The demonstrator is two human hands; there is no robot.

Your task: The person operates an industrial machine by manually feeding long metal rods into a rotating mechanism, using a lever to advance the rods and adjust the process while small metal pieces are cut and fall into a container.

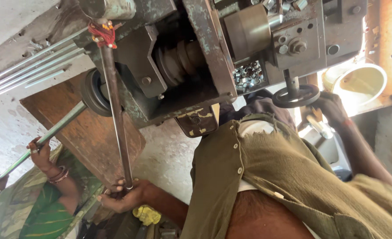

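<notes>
Hands sit at opposite ends of an old green machine (178, 66), seen with the camera tilted hard to one side. The left hand (121, 197) is closed around the lower end of a long steel lever (116, 115). This lever's long axis runs almost straight up the picture from the hand to a pivot on the machine body, where a knot of red thread (102, 34) is tied round it. So the lever lies directly above the left hand, which grips it at its free end.

The right hand (331, 108) is curled on the rim of a small black handwheel (295, 95) below the machine's right side; the wheel's stem rises into the housing above it. The two hands are well apart, with the person's olive shirt (267, 172) between them.

A tray of small bright metal parts (249, 75) sits in the machine between lever and wheel.

At the left a co-worker's hand (40, 155), with bangles at the wrist, holds a thin rod (45, 137) that slants up into the machine's round collar (94, 93). More rods (32, 66) lie in a bundle above it. A pale bowl (359, 84) stands beyond the handwheel.
</notes>
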